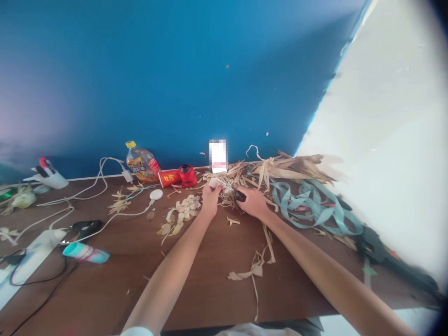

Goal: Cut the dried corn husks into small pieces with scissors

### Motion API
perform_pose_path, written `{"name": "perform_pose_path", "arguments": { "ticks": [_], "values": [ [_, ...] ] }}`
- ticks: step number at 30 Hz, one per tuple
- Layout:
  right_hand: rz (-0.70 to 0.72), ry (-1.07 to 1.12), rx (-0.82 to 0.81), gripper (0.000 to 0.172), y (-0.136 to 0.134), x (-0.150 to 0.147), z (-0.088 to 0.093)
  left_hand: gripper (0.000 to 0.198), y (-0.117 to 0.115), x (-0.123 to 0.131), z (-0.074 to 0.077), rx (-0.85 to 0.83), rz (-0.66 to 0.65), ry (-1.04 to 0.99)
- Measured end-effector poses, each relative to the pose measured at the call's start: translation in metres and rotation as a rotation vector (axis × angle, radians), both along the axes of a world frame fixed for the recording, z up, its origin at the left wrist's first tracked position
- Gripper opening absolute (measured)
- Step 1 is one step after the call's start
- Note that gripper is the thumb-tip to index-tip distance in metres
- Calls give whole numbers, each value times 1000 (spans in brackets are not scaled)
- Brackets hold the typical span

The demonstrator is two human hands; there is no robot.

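Observation:
My right hand [250,201] is closed round the dark handles of a pair of scissors [240,196], whose blades point left toward my other hand. My left hand [211,196] pinches a small pale piece of dried husk [213,183] beside the blade tips. Behind and under both hands lies a tangle of dried husk strips [238,169]. Left of my left wrist is a heap of small rounded husk pieces [185,210]. Whether the blades touch the held piece cannot be made out.
A plastic bottle [142,163], red cup [170,177] and bright phone-like screen [218,156] stand along the blue wall. Teal ribbon [315,210] and a black glue gun [388,256] lie right. Left are a power strip [31,261], cables and a turquoise roll [86,252].

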State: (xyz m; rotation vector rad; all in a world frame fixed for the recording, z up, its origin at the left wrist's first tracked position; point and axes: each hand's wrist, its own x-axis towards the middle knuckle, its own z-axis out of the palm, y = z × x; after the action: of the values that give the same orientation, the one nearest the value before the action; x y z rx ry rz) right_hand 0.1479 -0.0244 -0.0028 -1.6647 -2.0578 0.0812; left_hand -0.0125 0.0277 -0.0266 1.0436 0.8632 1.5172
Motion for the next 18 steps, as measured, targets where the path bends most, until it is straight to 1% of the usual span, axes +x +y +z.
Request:
{"name": "perform_pose_path", "arguments": {
  "ticks": [4,9,14,18],
  "values": [
    [-7,-21,-9,31,0,0,0,29,2,0,-4,39,-1,53],
    [-16,-38,-41,35,1,0,0,31,2,-1,-5,29,2,76],
    [-9,-40,-35,35,2,1,-2,32,4,-2,-9,-13,14,131],
    [15,-33,-23,35,4,2,-4,32,5,-3,-10,14,-3,137]
  ]
}}
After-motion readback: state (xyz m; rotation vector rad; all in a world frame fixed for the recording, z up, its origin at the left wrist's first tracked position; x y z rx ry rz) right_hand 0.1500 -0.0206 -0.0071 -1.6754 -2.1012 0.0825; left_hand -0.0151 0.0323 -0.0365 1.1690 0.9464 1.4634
